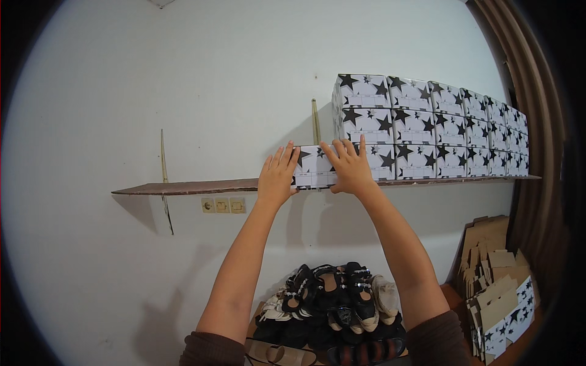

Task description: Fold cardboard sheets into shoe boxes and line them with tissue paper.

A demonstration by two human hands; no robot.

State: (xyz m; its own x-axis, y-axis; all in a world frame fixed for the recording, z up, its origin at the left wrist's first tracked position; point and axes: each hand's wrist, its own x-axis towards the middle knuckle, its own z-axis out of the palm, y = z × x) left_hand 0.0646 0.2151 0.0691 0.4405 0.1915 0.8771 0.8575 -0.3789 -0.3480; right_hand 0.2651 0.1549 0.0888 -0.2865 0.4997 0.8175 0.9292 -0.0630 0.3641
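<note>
Between my two hands is a white shoe box with black stars (313,166), resting at the shelf (201,186). My left hand (279,174) lies along the box's left side, fingers stretched upward. Over its right end spreads my right hand (350,163), fingers apart and reaching toward the neighbouring box. To the right, matching star-patterned boxes (415,127) stand in three stacked rows along the shelf. My palms hide parts of the box's front and its right edge.
Below the shelf is a pile of shoes and sandals (329,299). Folded cardboard boxes (497,293) lean at the lower right beside a brown curtain (528,73). Wall sockets and switches (223,205) sit under the shelf, and a metal bracket (163,155) rises at its left.
</note>
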